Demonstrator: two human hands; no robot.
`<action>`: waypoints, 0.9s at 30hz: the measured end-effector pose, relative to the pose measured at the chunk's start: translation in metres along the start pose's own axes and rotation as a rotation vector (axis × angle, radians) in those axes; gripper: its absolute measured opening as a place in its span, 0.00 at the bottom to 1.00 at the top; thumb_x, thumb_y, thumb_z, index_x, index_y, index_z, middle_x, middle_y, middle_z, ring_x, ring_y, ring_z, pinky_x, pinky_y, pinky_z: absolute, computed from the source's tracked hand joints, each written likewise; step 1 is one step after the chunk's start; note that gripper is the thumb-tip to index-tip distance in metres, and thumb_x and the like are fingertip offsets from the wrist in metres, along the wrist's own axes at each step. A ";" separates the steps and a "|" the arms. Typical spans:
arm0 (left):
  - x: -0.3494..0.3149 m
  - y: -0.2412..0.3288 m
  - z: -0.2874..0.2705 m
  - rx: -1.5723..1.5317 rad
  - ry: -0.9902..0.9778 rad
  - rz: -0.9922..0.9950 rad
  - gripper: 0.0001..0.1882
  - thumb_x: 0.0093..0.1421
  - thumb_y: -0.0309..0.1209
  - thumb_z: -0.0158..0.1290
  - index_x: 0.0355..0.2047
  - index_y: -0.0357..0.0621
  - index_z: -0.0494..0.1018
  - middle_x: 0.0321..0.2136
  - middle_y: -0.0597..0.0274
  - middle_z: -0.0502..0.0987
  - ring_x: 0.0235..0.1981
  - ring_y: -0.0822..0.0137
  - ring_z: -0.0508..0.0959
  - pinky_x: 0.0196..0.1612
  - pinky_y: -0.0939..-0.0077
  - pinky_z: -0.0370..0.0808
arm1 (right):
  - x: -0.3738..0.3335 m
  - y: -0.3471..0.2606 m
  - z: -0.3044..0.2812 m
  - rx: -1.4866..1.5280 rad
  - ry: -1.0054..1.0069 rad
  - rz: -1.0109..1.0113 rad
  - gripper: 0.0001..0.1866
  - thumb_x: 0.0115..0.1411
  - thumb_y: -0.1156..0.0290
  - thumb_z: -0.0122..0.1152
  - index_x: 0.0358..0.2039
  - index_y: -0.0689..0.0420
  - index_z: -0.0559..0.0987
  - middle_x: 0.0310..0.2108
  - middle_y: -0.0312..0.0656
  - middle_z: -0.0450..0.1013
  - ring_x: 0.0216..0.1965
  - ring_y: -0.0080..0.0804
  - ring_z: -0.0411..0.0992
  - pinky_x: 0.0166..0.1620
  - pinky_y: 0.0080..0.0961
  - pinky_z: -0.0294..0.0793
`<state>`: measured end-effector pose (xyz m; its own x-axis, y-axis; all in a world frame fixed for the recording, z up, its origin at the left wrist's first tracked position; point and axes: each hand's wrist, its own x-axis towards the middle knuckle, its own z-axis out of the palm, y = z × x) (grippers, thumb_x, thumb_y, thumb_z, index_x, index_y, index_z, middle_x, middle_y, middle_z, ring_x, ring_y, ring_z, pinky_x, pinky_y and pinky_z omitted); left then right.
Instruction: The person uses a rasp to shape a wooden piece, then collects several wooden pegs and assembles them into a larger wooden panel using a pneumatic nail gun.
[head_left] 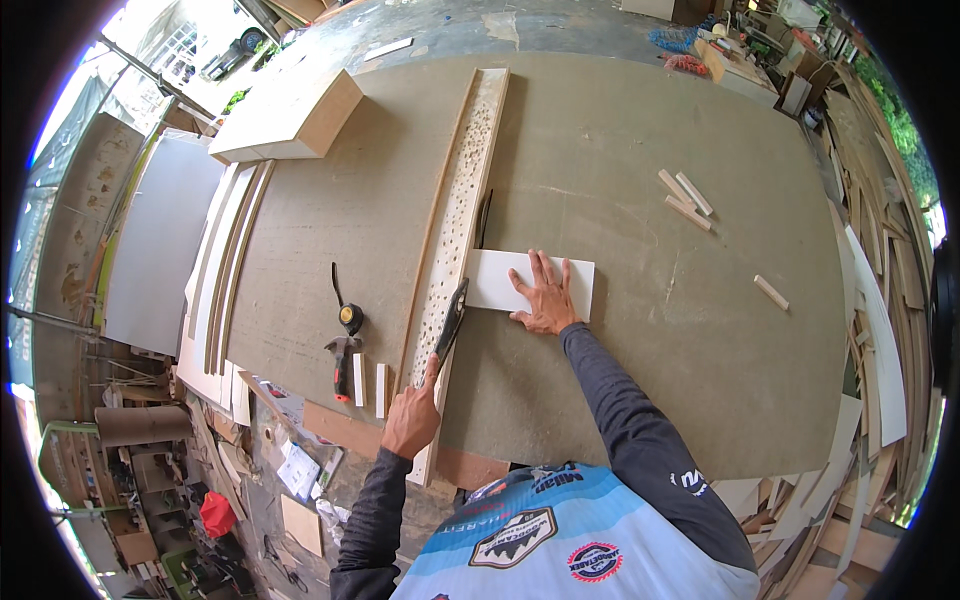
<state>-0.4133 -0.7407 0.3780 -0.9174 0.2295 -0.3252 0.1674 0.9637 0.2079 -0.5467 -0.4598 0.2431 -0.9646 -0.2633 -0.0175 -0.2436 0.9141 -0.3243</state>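
Shirt (562, 516) is blue-and-white, bears angular badge (513, 538), round red-edged badge (595, 562); long sleeves (618, 385) are dark

I see a worktop (660, 370) bearing a box (285, 125) at its far left corner, a spotted rail (460, 200) from far to near edge, a panel (490, 280) beside the rail, tape (350, 318), hammer (341, 368) and two strips (360, 380) toward the near left corner, sticks (688, 213) toward the right edge.

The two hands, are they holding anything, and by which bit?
The left hand is at the near end of the black tool; whether it grips can't be told. The right hand lies spread on the white board, gripping nothing.
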 end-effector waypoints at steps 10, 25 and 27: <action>0.026 0.008 -0.010 -0.016 -0.035 -0.027 0.47 0.50 0.18 0.46 0.72 0.41 0.46 0.22 0.30 0.75 0.23 0.34 0.77 0.32 0.41 0.73 | 0.021 0.012 -0.008 0.000 -0.038 0.017 0.47 0.50 0.45 0.68 0.70 0.36 0.62 0.74 0.55 0.39 0.75 0.50 0.36 0.70 0.69 0.26; 0.049 0.013 -0.019 -0.028 -0.022 -0.007 0.46 0.48 0.18 0.46 0.71 0.37 0.47 0.20 0.30 0.74 0.22 0.34 0.78 0.31 0.42 0.73 | 0.040 0.022 -0.015 -0.020 -0.067 0.042 0.46 0.51 0.45 0.67 0.71 0.35 0.61 0.75 0.54 0.38 0.76 0.49 0.34 0.70 0.69 0.26; 0.053 0.016 -0.022 -0.040 -0.029 -0.021 0.46 0.48 0.17 0.46 0.71 0.37 0.48 0.19 0.31 0.74 0.21 0.34 0.78 0.30 0.43 0.74 | 0.043 0.024 -0.017 -0.023 -0.067 0.040 0.46 0.52 0.45 0.67 0.71 0.35 0.61 0.75 0.54 0.38 0.76 0.49 0.34 0.70 0.69 0.26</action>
<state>-0.4675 -0.7161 0.3841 -0.9094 0.2141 -0.3566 0.1334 0.9622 0.2374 -0.5957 -0.4441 0.2507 -0.9648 -0.2456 -0.0941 -0.2076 0.9308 -0.3007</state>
